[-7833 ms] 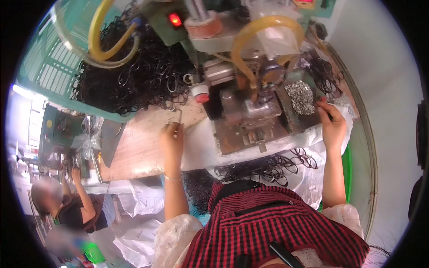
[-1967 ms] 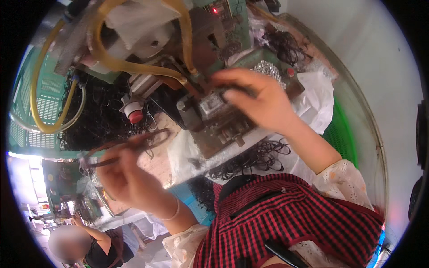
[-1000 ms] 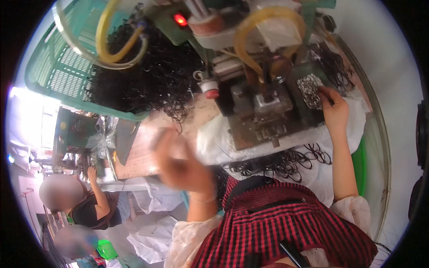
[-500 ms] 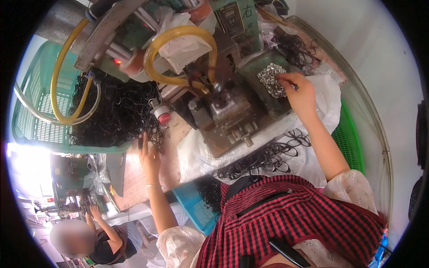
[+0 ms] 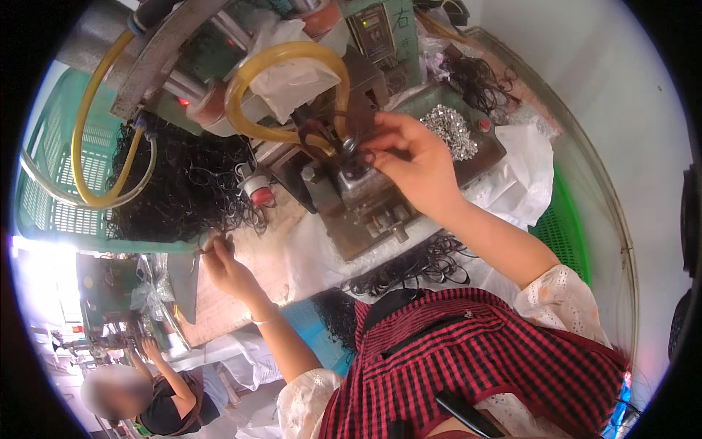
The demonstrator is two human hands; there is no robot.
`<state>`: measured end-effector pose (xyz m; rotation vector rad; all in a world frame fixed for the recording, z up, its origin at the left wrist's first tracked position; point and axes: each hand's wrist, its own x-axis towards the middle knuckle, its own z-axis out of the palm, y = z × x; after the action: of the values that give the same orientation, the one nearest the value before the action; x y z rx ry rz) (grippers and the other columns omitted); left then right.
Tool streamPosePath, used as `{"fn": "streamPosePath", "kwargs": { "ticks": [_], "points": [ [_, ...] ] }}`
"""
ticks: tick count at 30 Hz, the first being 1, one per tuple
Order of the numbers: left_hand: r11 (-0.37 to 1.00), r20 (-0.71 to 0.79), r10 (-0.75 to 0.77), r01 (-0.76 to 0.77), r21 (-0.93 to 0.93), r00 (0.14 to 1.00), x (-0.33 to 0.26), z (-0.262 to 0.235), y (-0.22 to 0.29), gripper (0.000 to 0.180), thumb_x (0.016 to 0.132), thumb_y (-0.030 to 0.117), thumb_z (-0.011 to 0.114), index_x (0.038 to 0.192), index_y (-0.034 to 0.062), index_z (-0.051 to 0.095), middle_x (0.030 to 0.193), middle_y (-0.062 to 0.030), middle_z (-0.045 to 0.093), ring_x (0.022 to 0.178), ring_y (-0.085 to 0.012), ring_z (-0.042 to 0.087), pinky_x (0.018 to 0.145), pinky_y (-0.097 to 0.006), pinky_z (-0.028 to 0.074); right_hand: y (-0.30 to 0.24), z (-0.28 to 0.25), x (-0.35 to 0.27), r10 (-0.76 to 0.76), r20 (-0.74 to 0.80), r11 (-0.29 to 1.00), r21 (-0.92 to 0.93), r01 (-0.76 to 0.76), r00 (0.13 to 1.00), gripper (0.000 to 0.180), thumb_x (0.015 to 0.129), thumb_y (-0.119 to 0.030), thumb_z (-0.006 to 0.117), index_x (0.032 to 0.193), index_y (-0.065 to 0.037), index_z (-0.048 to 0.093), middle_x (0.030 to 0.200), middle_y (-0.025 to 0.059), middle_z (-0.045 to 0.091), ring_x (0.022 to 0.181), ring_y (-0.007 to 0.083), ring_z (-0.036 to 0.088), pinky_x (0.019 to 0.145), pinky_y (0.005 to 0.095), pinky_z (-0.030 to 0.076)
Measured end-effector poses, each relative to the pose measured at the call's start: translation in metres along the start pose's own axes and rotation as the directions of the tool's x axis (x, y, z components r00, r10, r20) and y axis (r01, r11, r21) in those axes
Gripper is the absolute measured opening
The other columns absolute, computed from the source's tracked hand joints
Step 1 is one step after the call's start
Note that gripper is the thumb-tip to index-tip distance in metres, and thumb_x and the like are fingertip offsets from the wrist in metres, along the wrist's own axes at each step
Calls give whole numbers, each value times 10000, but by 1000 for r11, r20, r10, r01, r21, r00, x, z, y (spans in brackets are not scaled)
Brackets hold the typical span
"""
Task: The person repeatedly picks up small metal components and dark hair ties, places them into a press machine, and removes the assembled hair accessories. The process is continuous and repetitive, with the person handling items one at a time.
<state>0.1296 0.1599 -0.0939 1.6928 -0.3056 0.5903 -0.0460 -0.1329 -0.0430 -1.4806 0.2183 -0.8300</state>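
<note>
My right hand (image 5: 420, 164) reaches over the metal die (image 5: 355, 178) of a press, its thumb and fingers pinched just above the block. Whatever they pinch is too small and dark to make out. To the right of that hand lies a pile of small shiny metal pieces (image 5: 450, 132) in a green tray. My left hand (image 5: 232, 276) is at the front rim of the teal basket (image 5: 146, 246), with its fingers curled together. What it holds, if anything, cannot be made out. Tangled black loops (image 5: 172, 190) fill the basket.
A yellow hose (image 5: 238, 110) arches over the die. A red push button (image 5: 261, 196) stands beside the basket. More black loops (image 5: 409, 271) hang along the table's front edge. A green basket (image 5: 563, 227) is at right. Another person (image 5: 172, 391) works at lower left.
My right hand has moved left from the metal pieces to the die. My left hand has shifted slightly left and down, and its fingers have curled from spread to closed.
</note>
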Motion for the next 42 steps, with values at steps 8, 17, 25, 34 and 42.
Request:
{"fn": "streamPosePath", "kwargs": {
  "ticks": [8,17,25,34,42],
  "points": [
    [665,144,-471,458,-590,870,20,-9,8,262,1002,179,533,1153,-25,467,1129,-173,571,1057,-263,589,959,-437,548,-28,19,-7,152,33,969,191,-155,988,450,831,4,661,1264,18,539,1084,121,672,988,157,643,892,283,493],
    [915,312,145,-7,-403,939,-48,45,165,84,916,-66,550,992,-48,519,980,-166,629,811,-205,665,696,-313,611,36,-102,-10,-216,-22,202,-979,22,976,263,722,-101,731,980,-62,696,1229,189,603,1253,380,486,991,484,450],
    [936,467,278,-129,-326,839,-53,110,188,140,878,-37,665,1014,-36,633,951,-51,665,801,-71,617,668,-196,524,54,-103,18,-267,3,461,-878,131,964,114,744,-119,729,834,-67,683,996,111,662,1012,334,592,835,412,503],
    [931,439,351,-258,-259,827,-54,108,193,191,845,26,708,1016,-16,633,887,-131,684,757,-235,682,642,-277,539,39,-91,8,-131,-149,702,-712,-15,980,154,864,-107,668,984,-13,685,917,162,700,877,270,679,814,348,502],
    [961,-46,269,-265,86,962,-30,28,111,116,856,-32,664,972,-25,664,975,-119,683,874,-182,649,792,-277,510,47,-108,-7,-96,-166,809,-587,-20,981,179,850,-16,611,1016,-21,678,933,108,706,917,191,676,837,302,499]
  ]
}}
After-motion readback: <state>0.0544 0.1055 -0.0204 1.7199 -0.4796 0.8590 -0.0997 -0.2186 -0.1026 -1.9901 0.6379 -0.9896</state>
